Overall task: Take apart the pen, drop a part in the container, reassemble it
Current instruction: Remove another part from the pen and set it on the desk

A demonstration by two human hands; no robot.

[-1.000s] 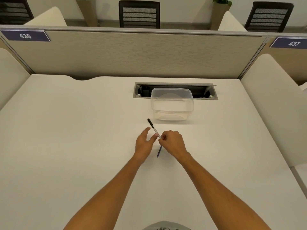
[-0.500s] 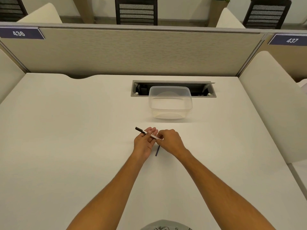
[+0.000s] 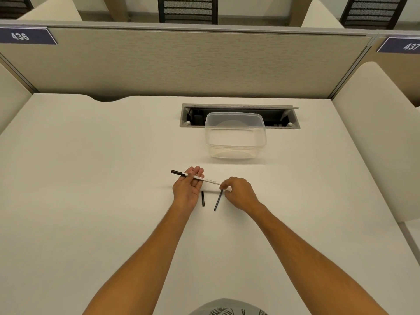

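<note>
A white pen barrel (image 3: 205,179) with a black left end is held level above the desk. It lies across the stretched fingers of my left hand (image 3: 186,189). My right hand (image 3: 238,193) pinches the barrel's right end. A short black pen piece (image 3: 203,198) lies on the desk between my hands. A longer thin dark piece (image 3: 218,200) lies just right of it, its upper end by my right fingertips. The clear plastic container (image 3: 235,145) stands open and looks empty behind my hands.
A grey cable slot (image 3: 188,115) is cut into the white desk (image 3: 91,178) right behind the container. A beige partition wall (image 3: 181,64) closes the far edge. Cream side panels (image 3: 375,133) stand on both sides.
The pen has swung from pointing away to lying sideways. My hands have moved apart. A short black piece now shows on the desk between them.
</note>
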